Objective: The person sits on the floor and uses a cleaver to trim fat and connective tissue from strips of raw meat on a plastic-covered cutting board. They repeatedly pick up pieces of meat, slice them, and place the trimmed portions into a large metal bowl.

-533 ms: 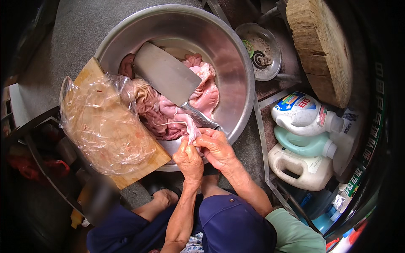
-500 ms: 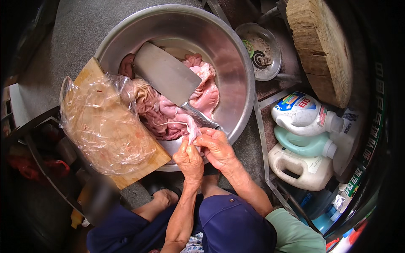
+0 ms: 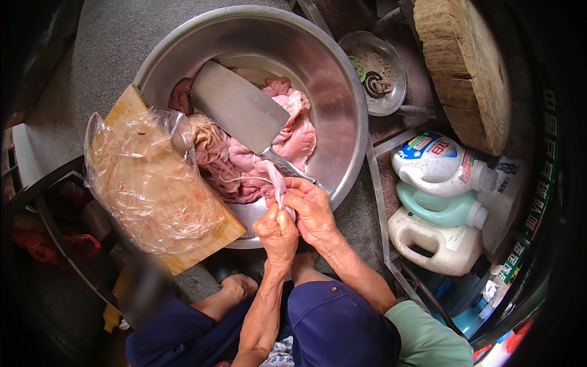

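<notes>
The left hand (image 3: 277,232) and right hand (image 3: 315,211) pinch glossy pink folded raw meat (image 3: 229,171) over the rim of a round silvery metal basin (image 3: 336,125). A broad grey metal cleaver (image 3: 238,104) lies on the meat.

Raw pink meat (image 3: 235,174), moist and wrinkled with tan folds, heaped in a round metal basin (image 3: 339,122), partly beneath a cleaver (image 3: 238,104); one pale, narrow end is pinched in fingers (image 3: 303,200).

Meat (image 3: 298,144) partly hidden under cleaver (image 3: 238,107), dark patch (image 3: 145,289) at 8 o'clock blurred, green sleeve (image 3: 425,335) at 5 o'clock edge-cropped
</notes>
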The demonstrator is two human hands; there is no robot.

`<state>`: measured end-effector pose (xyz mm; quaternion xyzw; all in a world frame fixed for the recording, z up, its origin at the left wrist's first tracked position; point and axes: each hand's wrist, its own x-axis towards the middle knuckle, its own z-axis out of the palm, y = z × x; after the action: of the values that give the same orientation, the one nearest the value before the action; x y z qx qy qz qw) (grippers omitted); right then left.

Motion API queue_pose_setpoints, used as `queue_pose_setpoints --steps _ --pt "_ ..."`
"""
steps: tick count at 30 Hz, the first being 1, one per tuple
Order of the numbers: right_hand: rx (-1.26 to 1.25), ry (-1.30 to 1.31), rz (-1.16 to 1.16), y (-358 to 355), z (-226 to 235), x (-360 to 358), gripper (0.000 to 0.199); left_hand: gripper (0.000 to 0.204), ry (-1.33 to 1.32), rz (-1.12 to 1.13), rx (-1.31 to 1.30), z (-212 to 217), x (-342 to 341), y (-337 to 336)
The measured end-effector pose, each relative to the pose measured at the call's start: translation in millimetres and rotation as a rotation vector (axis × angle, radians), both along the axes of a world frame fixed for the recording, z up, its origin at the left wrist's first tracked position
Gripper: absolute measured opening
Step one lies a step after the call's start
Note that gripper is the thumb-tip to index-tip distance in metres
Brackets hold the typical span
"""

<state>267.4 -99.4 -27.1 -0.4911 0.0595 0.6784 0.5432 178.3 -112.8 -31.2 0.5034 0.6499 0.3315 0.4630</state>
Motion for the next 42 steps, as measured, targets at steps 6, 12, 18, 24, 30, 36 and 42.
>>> queue_pose_setpoints --steps 6,12,18,24,30,36,42 --pt "-0.075 0.026 0.002 0.4 -9.2 0.9 0.022 0.016 0.005 -0.024 0.005 5.2 4.2 4.3" --pt "-0.065 -0.073 0.108 16.6 -15.0 11.1 0.02 0.018 0.035 -0.133 0.05 5.3 6.9 -13.6" --pt "-0.124 0.119 0.163 10.2 14.1 27.5 0.03 0.022 -0.442 0.344 -0.371 19.5 7.1 12.8" --pt "0.03 0.073 0.183 -3.5 16.9 20.5 0.045 0.02 -0.336 0.278 -0.23 2.0 -1.2 1.9" --pt "0.005 0.051 0.052 -6.9 3.1 12.6 0.038 0.019 -0.205 0.167 -0.116 17.6 5.5 8.0" --pt "-0.001 -0.034 0.032 -2.5 3.4 5.7 0.027 0.018 -0.166 0.1 -0.119 13.1 5.5 -0.9" --pt "-0.04 0.071 -0.014 3.1 1.8 6.0 0.025 0.019 -0.155 0.061 -0.129 13.1 8.2 -0.7"
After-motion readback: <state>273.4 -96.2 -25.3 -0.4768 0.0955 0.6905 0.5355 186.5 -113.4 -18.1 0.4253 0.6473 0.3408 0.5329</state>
